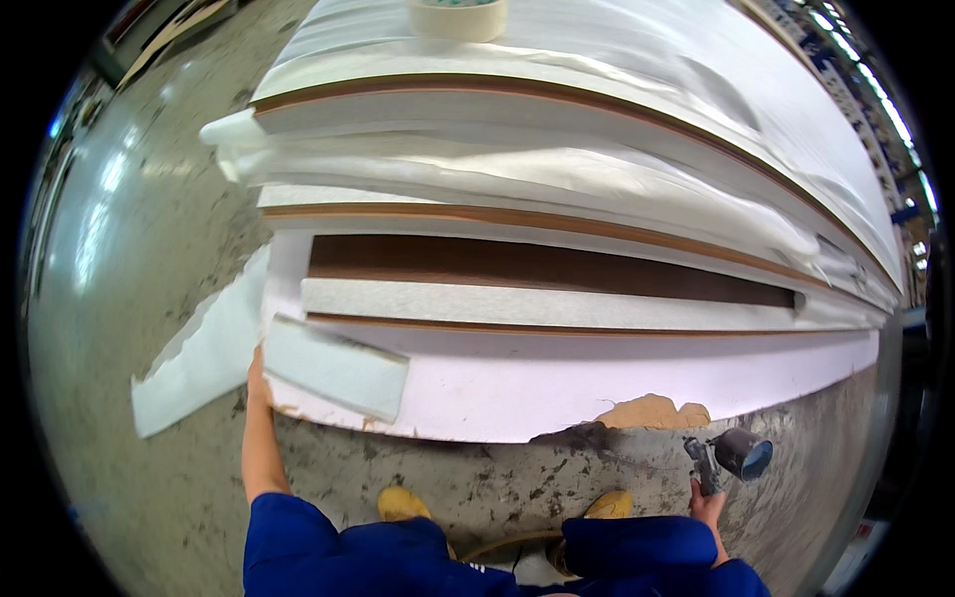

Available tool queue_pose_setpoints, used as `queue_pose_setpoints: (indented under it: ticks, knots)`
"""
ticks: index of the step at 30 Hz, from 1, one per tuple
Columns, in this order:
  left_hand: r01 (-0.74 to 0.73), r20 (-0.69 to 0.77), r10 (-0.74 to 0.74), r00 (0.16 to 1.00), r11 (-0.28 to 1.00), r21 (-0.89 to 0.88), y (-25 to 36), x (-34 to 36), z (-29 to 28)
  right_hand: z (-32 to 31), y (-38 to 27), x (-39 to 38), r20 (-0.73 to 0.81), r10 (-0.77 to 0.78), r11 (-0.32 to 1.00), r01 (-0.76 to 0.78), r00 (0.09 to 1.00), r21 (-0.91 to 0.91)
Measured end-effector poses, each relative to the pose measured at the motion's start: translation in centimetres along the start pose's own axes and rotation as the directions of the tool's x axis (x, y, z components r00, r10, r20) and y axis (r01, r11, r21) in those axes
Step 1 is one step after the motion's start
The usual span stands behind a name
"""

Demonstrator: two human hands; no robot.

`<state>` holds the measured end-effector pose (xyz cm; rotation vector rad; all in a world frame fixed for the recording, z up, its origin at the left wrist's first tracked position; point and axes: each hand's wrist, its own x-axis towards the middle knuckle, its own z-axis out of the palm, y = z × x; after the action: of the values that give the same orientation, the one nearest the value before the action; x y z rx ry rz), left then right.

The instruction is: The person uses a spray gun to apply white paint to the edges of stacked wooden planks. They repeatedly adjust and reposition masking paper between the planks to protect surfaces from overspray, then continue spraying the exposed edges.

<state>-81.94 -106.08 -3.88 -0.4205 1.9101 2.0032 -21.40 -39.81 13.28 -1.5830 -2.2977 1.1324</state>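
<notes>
My left hand point(255, 366) is at the left end of a white, pale pink-tinged board point(497, 383), its fingers mostly hidden at the edge. Beside it a rectangular white piece point(334, 368) lies on the board, and a torn white foam sheet point(189, 373) extends down to the left. My right hand point(706, 497) grips a dark spray gun point(702, 463) with a cylindrical cup, just beyond the board's torn brown front edge point(652, 413). Above, stacked panels with brown edges point(537, 220) are layered with white wrapping point(517, 159), around a long dark brown strip point(537, 264).
A cream roll point(458, 22) sits on top of the covered stack at the back. Concrete floor point(129, 269) surrounds it, with my yellow shoes point(403, 502) at the front. Boards point(159, 45) stand at the upper left; shelving point(856, 109) runs along the right.
</notes>
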Motion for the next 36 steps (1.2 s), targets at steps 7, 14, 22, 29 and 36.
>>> queue_pose_setpoints:
  ticks: [7, 14, 22, 29, 36]
  knots:
    - [0.117, -0.383, 0.493, 0.781, 0.488, 0.865, -0.7, 2.1, -0.5, 0.2, 4.5, -3.0, -0.117, -0.028, 0.992, 0.013, 0.993, -0.128]
    - [-0.455, -0.467, 0.576, 0.671, 0.817, 0.354, 20.8, 7.0, -3.9, -0.2, 3.7, -4.6, -0.055, -0.053, 0.997, 0.049, 0.997, -0.066]
    - [-0.606, 0.365, 0.705, 0.607, 0.113, 0.788, 17.7, -12.7, 34.1, 0.8, 7.0, -3.3, -0.086, -0.158, 0.987, 0.16, 0.984, 0.011]
    - [-0.884, 0.745, 0.576, 0.335, -0.081, 0.46, 14.8, -19.8, 47.4, -0.8, 5.8, -3.6, -0.019, 0.089, 0.986, -0.085, 0.996, 0.144]
    - [-0.983, 0.861, 0.497, 0.107, -0.075, 0.166, 10.6, -25.7, 64.5, -0.7, 11.3, -1.6, -0.114, -0.002, 0.999, 0.007, 0.994, 0.042]
